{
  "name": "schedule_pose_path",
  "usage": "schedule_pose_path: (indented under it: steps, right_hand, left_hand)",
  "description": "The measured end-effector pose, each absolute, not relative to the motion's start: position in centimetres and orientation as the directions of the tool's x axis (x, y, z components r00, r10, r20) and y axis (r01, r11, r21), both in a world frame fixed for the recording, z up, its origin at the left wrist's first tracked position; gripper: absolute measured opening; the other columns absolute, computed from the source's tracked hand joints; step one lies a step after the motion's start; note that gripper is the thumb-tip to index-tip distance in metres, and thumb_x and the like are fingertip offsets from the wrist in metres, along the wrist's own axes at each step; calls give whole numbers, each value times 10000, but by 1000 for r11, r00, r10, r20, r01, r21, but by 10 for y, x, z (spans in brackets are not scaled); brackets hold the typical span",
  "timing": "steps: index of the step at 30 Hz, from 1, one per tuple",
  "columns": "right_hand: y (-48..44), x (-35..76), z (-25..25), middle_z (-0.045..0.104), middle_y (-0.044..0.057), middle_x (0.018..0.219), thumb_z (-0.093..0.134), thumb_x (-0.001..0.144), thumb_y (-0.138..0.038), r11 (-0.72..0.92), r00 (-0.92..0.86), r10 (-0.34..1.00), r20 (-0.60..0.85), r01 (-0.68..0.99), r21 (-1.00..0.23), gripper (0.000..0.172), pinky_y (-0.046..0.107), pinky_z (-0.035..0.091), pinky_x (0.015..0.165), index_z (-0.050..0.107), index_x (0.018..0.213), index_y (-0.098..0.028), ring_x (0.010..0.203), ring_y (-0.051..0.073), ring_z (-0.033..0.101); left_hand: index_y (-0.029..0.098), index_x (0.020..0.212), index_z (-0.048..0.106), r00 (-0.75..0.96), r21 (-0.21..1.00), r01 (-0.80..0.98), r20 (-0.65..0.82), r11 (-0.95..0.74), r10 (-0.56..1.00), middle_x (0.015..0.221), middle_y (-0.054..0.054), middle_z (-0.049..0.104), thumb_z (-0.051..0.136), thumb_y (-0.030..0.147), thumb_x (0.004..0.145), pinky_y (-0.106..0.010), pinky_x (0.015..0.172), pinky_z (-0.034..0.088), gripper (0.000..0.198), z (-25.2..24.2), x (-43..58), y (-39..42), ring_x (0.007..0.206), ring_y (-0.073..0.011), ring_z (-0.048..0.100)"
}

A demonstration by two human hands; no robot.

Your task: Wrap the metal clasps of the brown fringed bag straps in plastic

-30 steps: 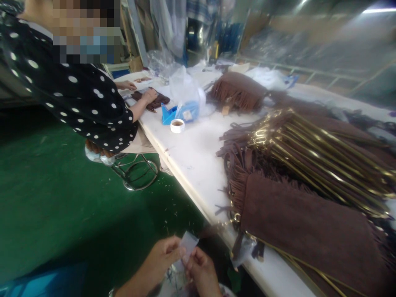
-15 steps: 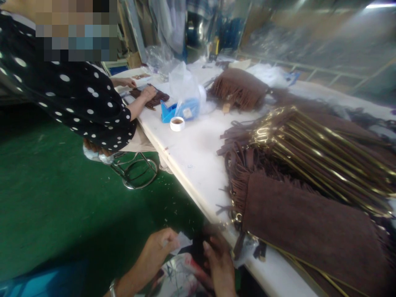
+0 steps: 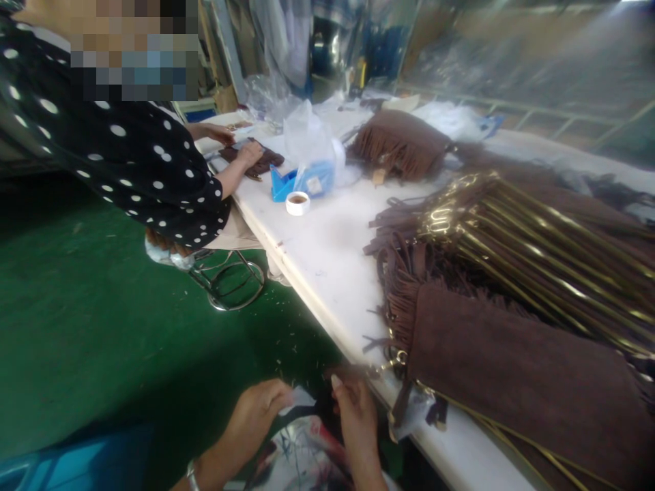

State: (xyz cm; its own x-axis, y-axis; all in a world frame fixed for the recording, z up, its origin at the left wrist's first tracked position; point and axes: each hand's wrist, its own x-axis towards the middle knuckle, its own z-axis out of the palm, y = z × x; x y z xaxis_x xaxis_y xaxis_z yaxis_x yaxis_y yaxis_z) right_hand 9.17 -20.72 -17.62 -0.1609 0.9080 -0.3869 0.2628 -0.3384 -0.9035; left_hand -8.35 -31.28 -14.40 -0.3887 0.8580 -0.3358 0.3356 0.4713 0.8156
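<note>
At the bottom of the view, my left hand (image 3: pixel 258 412) pinches a small whitish piece of paper or film (image 3: pixel 297 401) in front of my lap. Just to its right, my right hand (image 3: pixel 355 416) closes round a dark brown strap (image 3: pixel 353 372). A gold clasp (image 3: pixel 396 360) links that strap to the pile on the table edge. Right beside it lies a brown suede fringed bag (image 3: pixel 506 368), flat on the pile. Much of what lies between my hands is dark and blurred.
More brown bags with gold zippers (image 3: pixel 512 232) cover the table's (image 3: pixel 327 266) right side. Farther back are a fringed bag (image 3: pixel 404 140), a blue tape dispenser (image 3: pixel 284 184) and a white tape roll (image 3: pixel 297 203). On the left, a co-worker in a dotted top (image 3: pixel 138 150) handles a brown piece (image 3: pixel 266 162).
My right hand has shifted slightly up and left, with the strap drawn out more clearly from the table edge. My left hand still pinches the whitish piece. The whole view has shifted slightly.
</note>
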Motion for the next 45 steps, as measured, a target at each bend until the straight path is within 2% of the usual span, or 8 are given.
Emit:
schedule_pose_path:
  steps: [4, 11, 16, 20, 32, 36, 40, 45]
  right_hand:
    - [-207, 81, -180, 702, 58, 831, 674, 762, -584, -386, -198, 878, -435, 244, -890, 434, 297, 494, 635, 636, 913, -179, 771, 222, 649]
    - [-237, 76, -174, 702, 82, 908, 724, 683, -568, -542, -387, 744, -545, 128, -830, 606, 265, 460, 490, 573, 1111, -167, 613, 173, 611]
    - [-230, 79, -157, 664, 10, 751, 703, 752, -381, -366, -442, 805, -395, 155, -918, 222, 237, 450, 590, 675, 843, -180, 659, 152, 568]
    - [-217, 86, -154, 596, -22, 648, 668, 788, -420, -378, -408, 819, -404, 148, -914, 244, 227, 435, 567, 646, 777, -177, 611, 140, 528]
    - [-230, 86, -171, 500, -54, 593, 651, 777, -494, -472, -304, 815, -493, 143, -870, 306, 229, 447, 467, 592, 717, -200, 521, 125, 464]
    - [-227, 89, -167, 554, -38, 578, 671, 759, -437, -415, -286, 844, -454, 190, -890, 253, 222, 432, 506, 632, 696, -195, 539, 133, 496]
    - [-225, 88, -162, 613, -21, 621, 672, 757, -423, -377, -287, 857, -428, 215, -901, 227, 230, 457, 574, 658, 708, -202, 607, 152, 557]
    - [-226, 93, -170, 695, 22, 749, 680, 738, -492, -425, -272, 835, -478, 232, -875, 320, 265, 518, 591, 688, 853, -193, 669, 192, 641]
  left_hand:
    - [191, 782, 673, -385, 781, 398, -334, 481, 860, 787, -22, 676, 523, 353, 901, -274, 711, 409, 250, -146, -85, -313, 752, -199, 612]
    - [170, 820, 652, -396, 857, 193, -378, 478, 837, 803, -28, 687, 588, 359, 870, -275, 693, 429, 206, -148, -83, -307, 769, -213, 626]
    - [175, 845, 641, -283, 888, 264, -301, 376, 911, 836, -13, 676, 591, 420, 899, -260, 722, 419, 257, -139, -69, -299, 796, -196, 611]
    - [177, 904, 654, -178, 913, 207, -319, 353, 931, 872, -1, 685, 620, 408, 887, -246, 713, 416, 234, -149, -64, -307, 814, -191, 615]
    - [187, 771, 571, -335, 575, 653, -364, 493, 869, 773, -24, 632, 498, 378, 937, -296, 679, 345, 264, -174, -78, -327, 737, -206, 575]
    - [198, 888, 593, -280, 710, 527, -374, 467, 884, 889, -26, 666, 570, 355, 892, -286, 738, 390, 159, -164, -77, -320, 838, -216, 604]
    - [217, 1109, 631, -151, 888, 285, -330, 360, 932, 1100, -32, 685, 638, 382, 860, -275, 868, 419, 299, -144, -70, -305, 1004, -229, 608]
    - [146, 739, 656, -225, 869, 219, -396, 443, 890, 721, -17, 648, 548, 423, 895, -255, 638, 398, 336, -152, -71, -298, 710, -195, 584]
